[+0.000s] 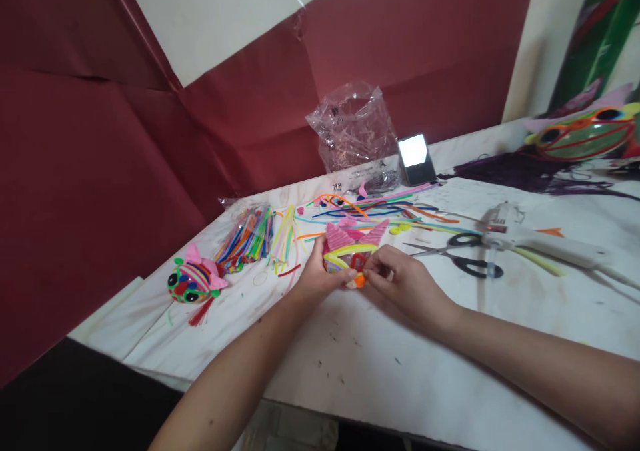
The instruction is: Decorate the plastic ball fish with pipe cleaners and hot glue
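Note:
My left hand (320,274) is closed around a small pipe-cleaner figure (350,248) with pink ears and yellow and red loops, held just above the white table (380,371). My right hand (400,281) pinches an orange piece (359,280) at the figure's lower front. Both hands meet at the middle of the table.
A finished striped pipe-cleaner figure (193,281) lies at the left. A bag of coloured pipe cleaners (245,238) and loose ones (380,208) lie behind. Scissors (465,254) and a white glue gun (530,238) lie at the right. A clear plastic bag (353,128) and a phone (415,158) stand by the red wall.

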The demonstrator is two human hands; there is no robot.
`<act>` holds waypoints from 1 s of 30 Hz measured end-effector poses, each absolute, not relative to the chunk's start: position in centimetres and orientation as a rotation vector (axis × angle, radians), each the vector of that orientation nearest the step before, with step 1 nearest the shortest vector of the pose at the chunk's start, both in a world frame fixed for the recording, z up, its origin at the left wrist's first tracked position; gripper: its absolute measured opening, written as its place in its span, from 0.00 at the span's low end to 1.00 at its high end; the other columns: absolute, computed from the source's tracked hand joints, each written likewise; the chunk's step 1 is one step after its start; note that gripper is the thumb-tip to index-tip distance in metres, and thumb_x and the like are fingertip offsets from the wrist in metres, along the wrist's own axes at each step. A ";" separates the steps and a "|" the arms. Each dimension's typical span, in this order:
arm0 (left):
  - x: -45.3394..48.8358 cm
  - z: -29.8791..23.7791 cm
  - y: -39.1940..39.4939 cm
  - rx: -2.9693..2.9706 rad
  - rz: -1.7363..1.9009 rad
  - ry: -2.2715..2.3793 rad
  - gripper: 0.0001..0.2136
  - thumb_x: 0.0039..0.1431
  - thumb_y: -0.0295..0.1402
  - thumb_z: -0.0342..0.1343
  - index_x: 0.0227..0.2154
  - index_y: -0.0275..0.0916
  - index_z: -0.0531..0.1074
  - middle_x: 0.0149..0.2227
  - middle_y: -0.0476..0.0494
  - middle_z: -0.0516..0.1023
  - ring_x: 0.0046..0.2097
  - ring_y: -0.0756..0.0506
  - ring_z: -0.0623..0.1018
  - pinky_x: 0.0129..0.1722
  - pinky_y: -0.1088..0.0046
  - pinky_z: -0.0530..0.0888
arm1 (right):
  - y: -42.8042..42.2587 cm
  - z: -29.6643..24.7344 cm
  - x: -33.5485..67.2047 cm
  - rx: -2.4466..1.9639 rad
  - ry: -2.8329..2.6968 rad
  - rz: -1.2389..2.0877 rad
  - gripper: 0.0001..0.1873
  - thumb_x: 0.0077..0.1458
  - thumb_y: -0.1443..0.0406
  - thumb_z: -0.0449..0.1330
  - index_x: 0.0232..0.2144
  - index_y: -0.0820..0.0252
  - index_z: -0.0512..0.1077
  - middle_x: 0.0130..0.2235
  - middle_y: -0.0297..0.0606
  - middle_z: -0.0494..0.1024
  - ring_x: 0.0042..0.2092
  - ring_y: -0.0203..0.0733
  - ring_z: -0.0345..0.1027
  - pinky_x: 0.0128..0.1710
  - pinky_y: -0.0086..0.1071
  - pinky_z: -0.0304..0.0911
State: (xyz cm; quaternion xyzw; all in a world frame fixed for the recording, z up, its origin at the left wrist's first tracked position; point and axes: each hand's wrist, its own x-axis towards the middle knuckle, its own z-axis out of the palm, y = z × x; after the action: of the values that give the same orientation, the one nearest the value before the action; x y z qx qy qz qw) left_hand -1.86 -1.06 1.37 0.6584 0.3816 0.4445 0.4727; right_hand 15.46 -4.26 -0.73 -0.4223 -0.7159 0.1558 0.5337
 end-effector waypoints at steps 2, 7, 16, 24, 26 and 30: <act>-1.9 1.4 -1.1 1.600 1.066 0.923 0.42 0.36 0.37 0.72 0.56 0.40 0.58 0.51 0.38 0.74 0.51 0.38 0.74 0.49 0.64 0.71 | -4.3 -0.7 15.5 -1.009 -1.708 0.371 0.09 0.52 0.68 0.55 0.21 0.56 0.64 0.24 0.33 0.69 0.27 0.37 0.63 0.26 0.30 0.57; -1.7 1.4 -1.1 1.583 1.102 0.934 0.40 0.36 0.35 0.71 0.55 0.39 0.60 0.51 0.38 0.73 0.51 0.39 0.75 0.48 0.65 0.72 | -4.3 -0.6 15.6 -1.019 -1.716 0.376 0.09 0.53 0.67 0.55 0.21 0.56 0.64 0.24 0.33 0.69 0.27 0.38 0.63 0.27 0.31 0.57; -1.7 1.3 -0.6 1.462 1.160 0.962 0.37 0.36 0.29 0.70 0.52 0.41 0.63 0.48 0.42 0.76 0.46 0.42 0.76 0.47 0.67 0.73 | -3.6 -0.2 15.9 -1.006 -1.652 0.495 0.08 0.52 0.63 0.55 0.24 0.56 0.70 0.26 0.36 0.75 0.30 0.40 0.68 0.29 0.33 0.62; -3.2 0.6 1.0 1.100 1.280 0.865 0.26 0.39 0.32 0.67 0.44 0.42 0.66 0.41 0.46 0.78 0.46 0.42 0.78 0.51 0.62 0.72 | -3.2 -0.4 16.1 -1.067 -1.560 0.565 0.10 0.51 0.58 0.54 0.24 0.56 0.69 0.24 0.35 0.73 0.27 0.41 0.65 0.27 0.34 0.61; -3.3 0.5 1.1 1.060 1.282 0.841 0.26 0.40 0.34 0.67 0.44 0.42 0.65 0.42 0.46 0.78 0.48 0.42 0.77 0.52 0.60 0.71 | -3.2 -0.4 16.1 -1.059 -1.569 0.520 0.11 0.49 0.60 0.54 0.18 0.54 0.62 0.21 0.33 0.68 0.25 0.39 0.62 0.26 0.33 0.58; -3.3 0.5 1.0 1.037 1.279 0.838 0.28 0.40 0.34 0.67 0.47 0.43 0.64 0.46 0.44 0.77 0.51 0.41 0.76 0.53 0.60 0.71 | -3.1 -0.4 16.0 -1.069 -1.531 0.507 0.10 0.44 0.64 0.52 0.17 0.53 0.54 0.20 0.29 0.61 0.24 0.37 0.56 0.24 0.31 0.55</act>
State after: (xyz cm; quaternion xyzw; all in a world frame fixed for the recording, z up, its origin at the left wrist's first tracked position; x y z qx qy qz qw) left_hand -3.27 1.02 0.52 0.4480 0.3619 0.5522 0.6029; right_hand 15.97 -3.10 -0.42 -0.4551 -0.6515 0.2157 0.5674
